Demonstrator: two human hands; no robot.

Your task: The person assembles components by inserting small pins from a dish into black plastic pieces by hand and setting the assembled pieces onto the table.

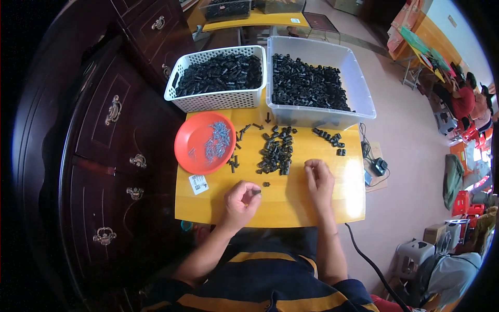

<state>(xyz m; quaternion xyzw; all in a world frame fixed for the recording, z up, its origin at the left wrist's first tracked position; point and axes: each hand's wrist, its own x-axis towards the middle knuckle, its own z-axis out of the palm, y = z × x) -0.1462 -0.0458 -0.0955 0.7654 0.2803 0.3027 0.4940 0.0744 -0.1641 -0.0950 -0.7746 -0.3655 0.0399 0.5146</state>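
Observation:
My left hand [242,204] is closed near the front of the yellow table, its thumb and forefinger pinching a small black plastic part [256,192]. To the right, my right hand [320,183] hovers over the tabletop with its fingers curled in; whatever they may hold is hidden. Between and beyond the hands lies a loose pile of small black plastic parts [276,151]. One single black piece [266,184] rests apart from the pile, just past my left hand. A red plate [193,136] with silver screws [218,140] stands at the left, beside several slim black parts [233,164].
A white perforated basket [179,101] and a clear plastic bin [358,99], both full of black parts, stand at the table's back. More black pieces [327,136] lie at the right. Dark wooden cabinets [119,125] border the left. People sit at the far right.

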